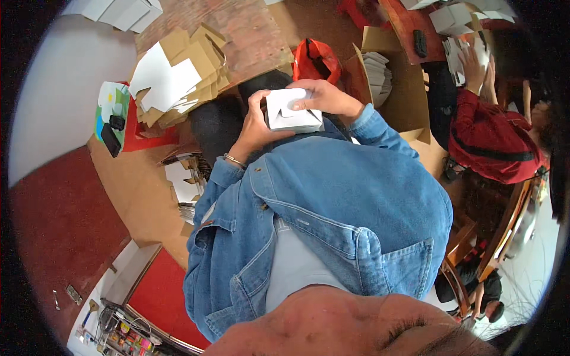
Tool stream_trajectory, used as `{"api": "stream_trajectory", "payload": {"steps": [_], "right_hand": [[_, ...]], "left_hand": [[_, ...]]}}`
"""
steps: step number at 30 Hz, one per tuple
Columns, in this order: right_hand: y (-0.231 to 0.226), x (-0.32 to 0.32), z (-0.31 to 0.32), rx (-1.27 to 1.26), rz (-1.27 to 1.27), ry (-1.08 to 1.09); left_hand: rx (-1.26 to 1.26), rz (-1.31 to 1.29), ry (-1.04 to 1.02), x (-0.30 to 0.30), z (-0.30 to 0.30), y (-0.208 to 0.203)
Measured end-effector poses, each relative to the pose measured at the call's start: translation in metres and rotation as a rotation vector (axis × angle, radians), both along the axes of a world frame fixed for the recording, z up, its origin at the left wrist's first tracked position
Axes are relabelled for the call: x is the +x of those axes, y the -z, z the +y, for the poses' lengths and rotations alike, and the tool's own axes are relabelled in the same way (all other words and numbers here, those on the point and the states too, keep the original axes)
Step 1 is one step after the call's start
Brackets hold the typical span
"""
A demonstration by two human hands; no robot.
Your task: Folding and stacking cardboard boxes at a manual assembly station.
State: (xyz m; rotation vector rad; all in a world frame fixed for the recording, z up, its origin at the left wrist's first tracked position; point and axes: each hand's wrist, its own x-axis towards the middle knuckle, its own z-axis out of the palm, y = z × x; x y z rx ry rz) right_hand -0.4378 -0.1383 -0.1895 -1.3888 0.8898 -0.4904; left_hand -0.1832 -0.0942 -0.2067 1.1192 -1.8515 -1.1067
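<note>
A small white cardboard box (293,123) is held in front of my lap, its top closed down and a tab slot showing on the upper face. My left hand (256,129) wraps round its left side, the fingers at the far edge and the thumb along the near bottom edge. From the right, my right hand (328,98) grips the far right corner, with the thumb pressing on the top face. A stack of flat, die-cut box blanks (184,74), white on one side and brown on the other, lies on the table ahead to the left.
The wooden table (252,35) stands ahead. A red bag (316,62) and a large open carton (409,95) of flat white pieces stand to the right. At the far right a co-worker in red (493,139) handles white pieces. More blanks (183,181) lie low on my left.
</note>
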Motion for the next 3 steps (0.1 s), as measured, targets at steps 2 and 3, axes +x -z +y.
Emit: {"api": "stream_trajectory", "payload": {"steps": [2, 3], "right_hand": [[-0.007, -0.001, -0.001, -0.058, 0.165, -0.05], [-0.019, 0.001, -0.005, -0.124, 0.332, -0.105]], "left_hand": [[0.052, 0.041, -0.003, -0.003, 0.003, -0.001], [0.049, 0.042, -0.003, -0.004, 0.004, 0.0]]}}
